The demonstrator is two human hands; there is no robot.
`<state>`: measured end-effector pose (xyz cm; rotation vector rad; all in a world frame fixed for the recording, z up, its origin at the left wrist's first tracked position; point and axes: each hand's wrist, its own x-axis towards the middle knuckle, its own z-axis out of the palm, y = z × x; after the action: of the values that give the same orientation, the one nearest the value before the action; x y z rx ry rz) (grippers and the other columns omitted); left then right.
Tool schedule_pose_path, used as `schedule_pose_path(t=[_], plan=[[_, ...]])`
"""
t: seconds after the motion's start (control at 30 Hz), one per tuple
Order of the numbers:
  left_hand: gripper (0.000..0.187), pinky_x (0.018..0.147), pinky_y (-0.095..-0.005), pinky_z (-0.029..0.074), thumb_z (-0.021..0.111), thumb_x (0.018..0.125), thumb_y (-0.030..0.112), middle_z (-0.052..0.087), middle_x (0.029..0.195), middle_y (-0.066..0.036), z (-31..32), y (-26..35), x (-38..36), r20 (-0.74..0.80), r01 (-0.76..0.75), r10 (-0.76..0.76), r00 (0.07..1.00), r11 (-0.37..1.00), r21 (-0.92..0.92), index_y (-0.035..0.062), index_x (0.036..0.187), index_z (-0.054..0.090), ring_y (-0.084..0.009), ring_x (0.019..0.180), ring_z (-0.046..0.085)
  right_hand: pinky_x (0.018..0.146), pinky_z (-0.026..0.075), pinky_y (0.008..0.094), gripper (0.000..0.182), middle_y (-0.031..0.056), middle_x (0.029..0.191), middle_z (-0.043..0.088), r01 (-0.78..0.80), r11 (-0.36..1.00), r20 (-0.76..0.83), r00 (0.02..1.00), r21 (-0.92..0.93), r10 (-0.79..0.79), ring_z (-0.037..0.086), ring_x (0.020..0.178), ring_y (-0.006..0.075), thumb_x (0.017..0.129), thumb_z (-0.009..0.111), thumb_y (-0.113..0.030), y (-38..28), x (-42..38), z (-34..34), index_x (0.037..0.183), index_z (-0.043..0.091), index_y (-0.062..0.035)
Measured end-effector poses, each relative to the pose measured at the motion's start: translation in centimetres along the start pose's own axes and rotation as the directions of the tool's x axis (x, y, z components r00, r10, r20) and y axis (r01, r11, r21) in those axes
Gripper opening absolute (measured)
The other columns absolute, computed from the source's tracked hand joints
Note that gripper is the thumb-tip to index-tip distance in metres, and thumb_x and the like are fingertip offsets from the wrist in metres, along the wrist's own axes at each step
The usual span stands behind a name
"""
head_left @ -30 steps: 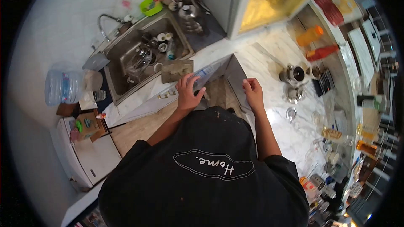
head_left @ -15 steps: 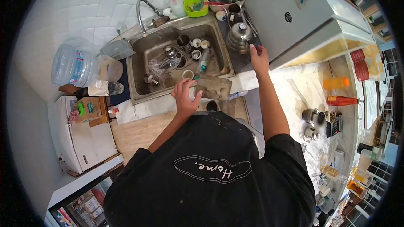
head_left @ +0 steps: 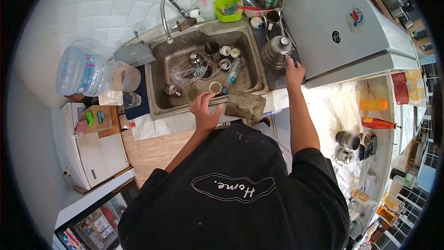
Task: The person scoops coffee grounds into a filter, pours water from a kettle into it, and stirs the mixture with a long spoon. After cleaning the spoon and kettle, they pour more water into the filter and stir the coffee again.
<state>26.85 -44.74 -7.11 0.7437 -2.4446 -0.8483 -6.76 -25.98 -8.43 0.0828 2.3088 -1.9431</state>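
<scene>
Up it went! We saw the right hand (head_left: 295, 72) leave mid-frame, where it had hung a second earlier, and reach the steel kettle (head_left: 276, 54), which sat right of the upper centre on the dark mat (head_left: 276, 81). Its forearm pointed up the frame, fingers curled by the handle; we couldn't tell whether they had clamped. The left hand (head_left: 205, 112), fingers apart, hovered mid-frame at the sink's (head_left: 185, 45) front edge.

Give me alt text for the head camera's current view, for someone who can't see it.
A person's right hand is at a steel kettle standing beside a sink with cups in it. The left hand, fingers spread, is at the sink's front edge.
</scene>
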Motion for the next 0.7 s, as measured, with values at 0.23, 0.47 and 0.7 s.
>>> schedule_pose_path(t=[0.23,0.47,0.7], plan=[[0.052,0.107,-0.0509,0.029,0.080,0.081,0.025,0.057,0.133,-0.010,0.8,-0.6,1.2,-0.007,-0.051,0.051,0.999,0.998,-0.022,0.0143,0.129,0.063,-0.0318,0.130,0.051,0.057,0.036,0.0278,0.034,-0.0056,0.066,0.052,0.016,0.996,-0.077,0.997,0.088,-0.009,0.044,0.062,0.0063,0.090,0.076,-0.024,-2.2,-3.9,-1.1,0.070,0.063,-0.0007],[0.047,0.104,-0.0503,0.032,0.079,0.083,0.025,0.058,0.133,-0.010,2.4,0.8,2.7,0.010,-0.131,0.133,0.991,0.986,-0.106,0.0138,0.126,0.064,-0.0317,0.129,0.052,0.055,0.029,0.0258,0.030,-0.0092,0.065,0.047,-0.015,0.992,-0.090,0.996,0.126,0.026,0.037,0.060,0.0042,0.089,0.078,-0.019,-5.1,-8.4,-5.4,0.069,0.061,-0.0062],[0.047,0.105,-0.0521,0.035,0.079,0.084,0.025,0.056,0.134,-0.013,4.3,3.6,3.5,0.134,-0.194,0.206,0.969,0.976,-0.096,0.0120,0.127,0.064,-0.0355,0.128,0.051,0.053,0.028,0.0268,0.038,-0.0079,0.062,0.045,-0.036,0.998,-0.175,0.984,0.055,0.045,0.036,0.059,0.0052,0.089,0.078,-0.019,-5.5,-13.4,-13.0,0.063,0.053,-0.0069]])
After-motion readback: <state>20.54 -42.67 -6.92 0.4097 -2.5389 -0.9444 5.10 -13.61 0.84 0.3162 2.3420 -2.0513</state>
